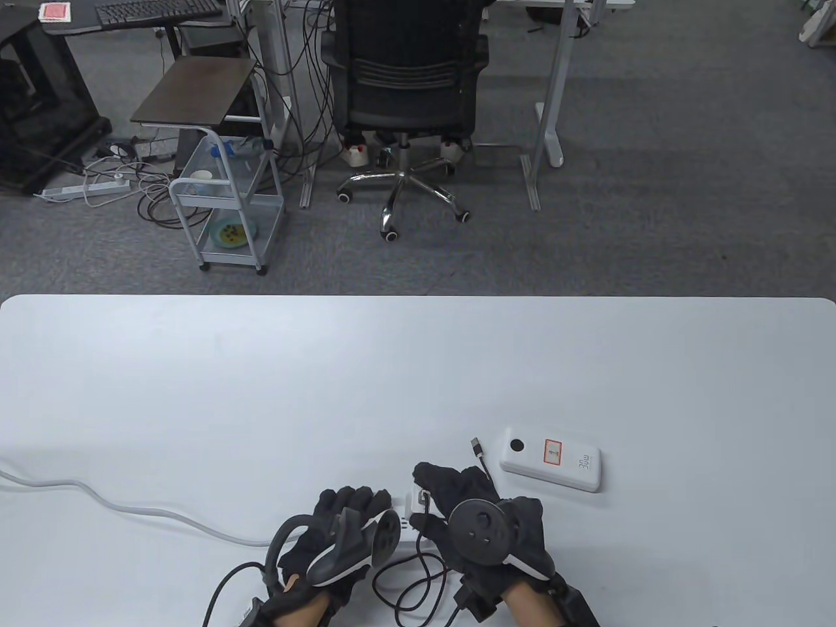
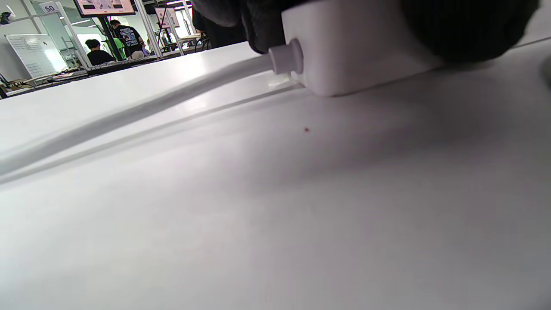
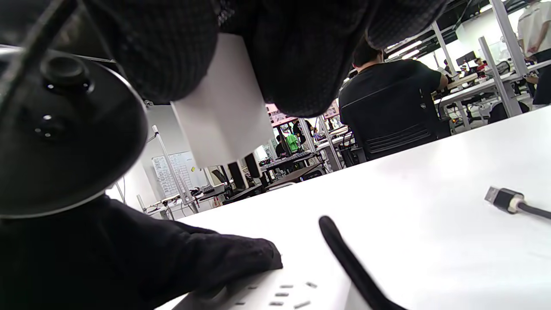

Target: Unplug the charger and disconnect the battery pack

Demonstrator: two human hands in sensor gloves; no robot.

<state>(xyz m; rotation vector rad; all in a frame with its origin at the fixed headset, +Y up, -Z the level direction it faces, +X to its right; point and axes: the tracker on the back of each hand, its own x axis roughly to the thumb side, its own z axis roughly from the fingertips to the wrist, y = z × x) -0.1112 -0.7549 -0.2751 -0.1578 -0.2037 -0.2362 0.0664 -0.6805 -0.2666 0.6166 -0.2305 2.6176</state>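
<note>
Above the strip (image 3: 275, 292), charger (image 3: 224, 116) prongs-down.

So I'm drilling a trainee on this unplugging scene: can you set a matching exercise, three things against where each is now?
Things:
1. charger
2. power strip
3. battery pack

States:
A. lies alone on the table, no cable in it
B. pressed down by the left hand
C. held in the right hand, prongs clear of the sockets

Pairs: 1-C, 2-B, 3-A
</note>
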